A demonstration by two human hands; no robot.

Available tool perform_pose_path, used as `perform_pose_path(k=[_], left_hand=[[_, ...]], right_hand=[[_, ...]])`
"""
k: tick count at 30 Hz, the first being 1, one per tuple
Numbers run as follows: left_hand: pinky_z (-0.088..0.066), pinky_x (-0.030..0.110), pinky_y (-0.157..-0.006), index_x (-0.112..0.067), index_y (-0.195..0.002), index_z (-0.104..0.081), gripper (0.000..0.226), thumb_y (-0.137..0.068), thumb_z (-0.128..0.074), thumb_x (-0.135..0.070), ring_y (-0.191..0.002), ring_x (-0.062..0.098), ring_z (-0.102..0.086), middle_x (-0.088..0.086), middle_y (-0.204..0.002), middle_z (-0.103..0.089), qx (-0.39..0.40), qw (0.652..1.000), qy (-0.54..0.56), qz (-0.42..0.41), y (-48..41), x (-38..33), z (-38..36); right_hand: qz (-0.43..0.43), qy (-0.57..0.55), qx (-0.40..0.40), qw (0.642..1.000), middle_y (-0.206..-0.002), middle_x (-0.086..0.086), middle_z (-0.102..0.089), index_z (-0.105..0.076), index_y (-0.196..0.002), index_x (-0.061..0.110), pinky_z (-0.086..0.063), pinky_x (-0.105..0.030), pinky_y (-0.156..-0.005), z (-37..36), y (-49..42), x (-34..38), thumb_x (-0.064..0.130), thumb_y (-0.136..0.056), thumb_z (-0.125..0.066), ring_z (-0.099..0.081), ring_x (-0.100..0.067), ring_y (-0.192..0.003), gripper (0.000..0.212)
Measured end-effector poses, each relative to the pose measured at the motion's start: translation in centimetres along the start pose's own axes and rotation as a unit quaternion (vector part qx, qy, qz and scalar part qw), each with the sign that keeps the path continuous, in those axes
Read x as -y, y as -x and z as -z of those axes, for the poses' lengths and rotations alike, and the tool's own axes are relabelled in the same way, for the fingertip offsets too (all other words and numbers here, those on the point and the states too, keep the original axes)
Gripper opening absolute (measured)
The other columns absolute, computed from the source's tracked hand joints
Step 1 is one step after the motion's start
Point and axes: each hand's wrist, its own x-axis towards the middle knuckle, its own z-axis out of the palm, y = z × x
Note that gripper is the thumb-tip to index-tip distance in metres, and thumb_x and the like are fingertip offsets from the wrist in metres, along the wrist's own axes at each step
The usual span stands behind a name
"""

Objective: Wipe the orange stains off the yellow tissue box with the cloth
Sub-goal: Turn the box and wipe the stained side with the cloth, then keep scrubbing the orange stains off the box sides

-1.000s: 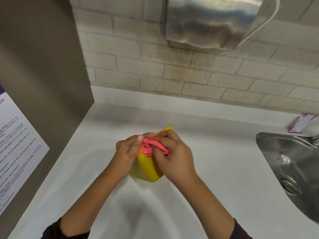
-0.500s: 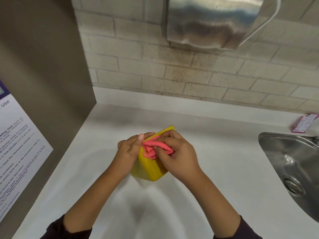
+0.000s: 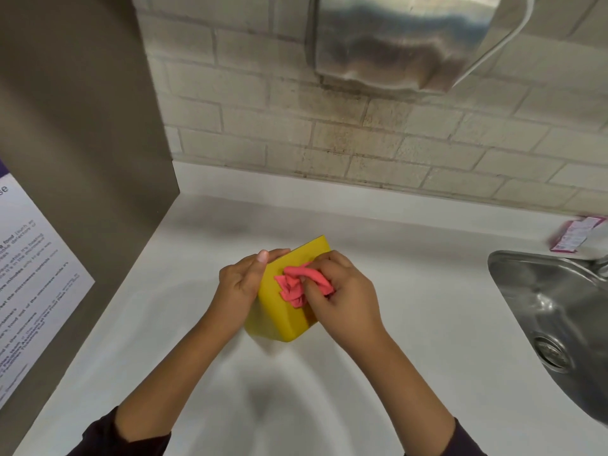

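Note:
The yellow tissue box (image 3: 279,319) stands on the white counter (image 3: 411,324), tilted with one corner toward me. My left hand (image 3: 241,284) grips its left side, thumb over the top edge. My right hand (image 3: 342,296) presses a crumpled pink-red cloth (image 3: 294,286) against the box's upper face. The cloth and my fingers hide most of that face, and no orange stain shows on the visible yellow parts.
A steel sink (image 3: 556,324) is sunk into the counter at the right, with a pink packet (image 3: 575,238) behind it. A grey side panel with a printed notice (image 3: 36,274) closes the left. A steel dispenser (image 3: 404,41) hangs on the brick wall.
My right hand has rubbed the cloth down and toward me across the box's top, so more of the far yellow face shows. My left hand keeps its hold.

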Motion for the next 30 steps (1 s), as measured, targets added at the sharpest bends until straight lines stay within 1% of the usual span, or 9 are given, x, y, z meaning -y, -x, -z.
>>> perform_pose_path(k=[10,13,15,17,18,20,22,26,30], left_hand=[[-0.040,0.042,-0.106,-0.021,-0.105,-0.069,0.042,-0.089,-0.037,-0.041,-0.114,0.012,-0.059,-0.002,-0.114,-0.068,-0.011,1.000,0.006,-0.018,0.6,-0.4,-0.6],[-0.043,0.035,-0.102,-0.025,-0.105,-0.069,0.034,-0.093,-0.042,-0.043,-0.112,0.007,-0.059,-0.008,-0.112,-0.069,-0.017,1.000,-0.008,-0.025,0.5,-0.1,-0.3],[-0.046,0.024,-0.092,-0.035,-0.099,-0.069,0.031,-0.090,-0.042,-0.047,-0.106,0.003,-0.061,-0.016,-0.105,-0.070,-0.025,1.000,0.001,-0.015,0.4,-0.1,0.1],[-0.047,0.012,-0.081,-0.041,-0.094,-0.069,0.031,-0.089,-0.041,-0.053,-0.098,-0.004,-0.063,-0.023,-0.097,-0.071,-0.037,0.999,0.006,-0.011,0.4,-0.2,0.9],[-0.047,0.010,-0.080,-0.040,-0.097,-0.069,0.034,-0.089,-0.038,-0.053,-0.098,-0.004,-0.063,-0.023,-0.097,-0.071,-0.036,0.999,0.006,-0.012,0.5,-0.1,1.3],[-0.045,0.006,-0.082,-0.035,-0.108,-0.065,0.037,-0.091,-0.036,-0.052,-0.105,-0.003,-0.061,-0.020,-0.107,-0.070,-0.023,0.999,0.002,-0.022,1.0,0.1,2.1],[-0.043,0.008,-0.089,-0.035,-0.117,-0.060,0.038,-0.088,-0.041,-0.052,-0.113,-0.003,-0.056,-0.018,-0.119,-0.064,-0.002,1.000,-0.005,-0.023,1.6,0.5,3.2],[-0.041,0.026,-0.098,-0.042,-0.123,-0.050,0.044,-0.083,-0.060,-0.028,-0.119,-0.001,-0.052,-0.016,-0.130,-0.055,0.040,0.999,0.017,0.023,3.1,1.0,6.5],[-0.053,0.017,-0.080,-0.037,-0.126,-0.043,0.074,-0.075,-0.058,0.015,-0.106,0.000,-0.062,-0.014,-0.118,-0.065,0.124,0.988,0.009,0.087,5.1,0.8,10.6]], right_hand=[[0.039,-0.045,0.041,0.997,-0.088,0.013,-0.059,-0.072,-0.085,0.030,-0.051,-0.027,-0.061,-0.9,5.1,-0.2,0.028,-0.079,-0.057,-0.060,-0.001,-0.079,0.016],[0.061,-0.061,0.085,0.993,-0.086,0.014,-0.059,-0.074,-0.090,0.033,-0.053,-0.022,-0.061,-0.7,6.9,-1.7,0.018,-0.078,-0.062,-0.063,0.001,-0.076,0.022],[-0.001,-0.171,0.085,0.982,-0.084,0.010,-0.064,-0.076,-0.084,0.025,-0.054,-0.020,-0.056,-0.1,7.8,-2.6,0.009,-0.078,-0.063,-0.066,-0.002,-0.068,0.021],[-0.126,-0.362,0.018,0.923,-0.080,0.002,-0.069,-0.075,-0.077,0.018,-0.054,-0.023,-0.059,0.6,7.9,-3.5,0.017,-0.078,-0.064,-0.067,-0.009,-0.066,0.011],[-0.204,-0.475,-0.013,0.856,-0.082,-0.002,-0.071,-0.074,-0.079,0.016,-0.055,-0.029,-0.067,0.9,7.8,-4.0,0.023,-0.079,-0.065,-0.069,-0.014,-0.074,0.011],[-0.317,-0.688,-0.019,0.653,-0.092,-0.012,-0.070,-0.073,-0.085,0.014,-0.056,-0.035,-0.079,0.9,7.5,-5.0,0.025,-0.083,-0.064,-0.070,-0.022,-0.087,0.015],[-0.330,-0.768,0.023,0.548,-0.089,-0.008,-0.070,-0.074,-0.088,0.019,-0.051,-0.034,-0.081,0.7,7.2,-4.9,0.030,-0.082,-0.067,-0.068,-0.020,-0.083,0.015],[-0.312,-0.798,0.013,0.515,-0.119,-0.011,-0.067,-0.070,-0.110,0.020,-0.038,-0.062,-0.099,0.0,6.6,-4.5,0.023,-0.076,-0.074,-0.064,-0.028,-0.110,0.034],[-0.332,-0.799,-0.004,0.501,-0.132,-0.020,-0.056,-0.050,-0.132,0.010,-0.039,-0.070,-0.093,-0.7,6.0,-4.6,0.024,-0.082,-0.053,-0.046,-0.038,-0.129,0.052]])
